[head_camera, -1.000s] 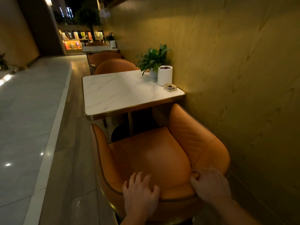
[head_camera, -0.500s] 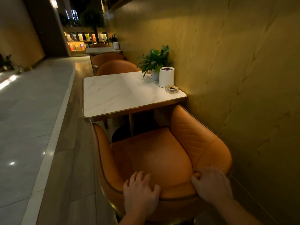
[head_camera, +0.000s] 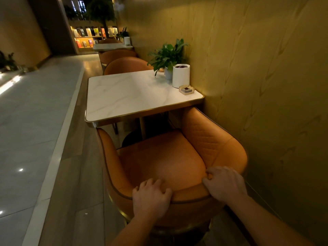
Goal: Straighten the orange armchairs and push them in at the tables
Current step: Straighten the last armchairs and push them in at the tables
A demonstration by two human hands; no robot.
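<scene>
Left hand and right hand grip the orange armchair backrest.

- Orange armchair: legs and base hidden beneath seat shell; front arm tips tucked under table edge.
- Left hand, right hand: palms unseen; forearms cut off at 6 o'clock edge.
- Far chairs, 12 o'clock: backs only visible.
- Bookshelf: titles too small to read.

Nothing here can be read: the covers on the lit bookshelf at the far end are too small and blurred, and nothing nearer bears any lettering.
</scene>
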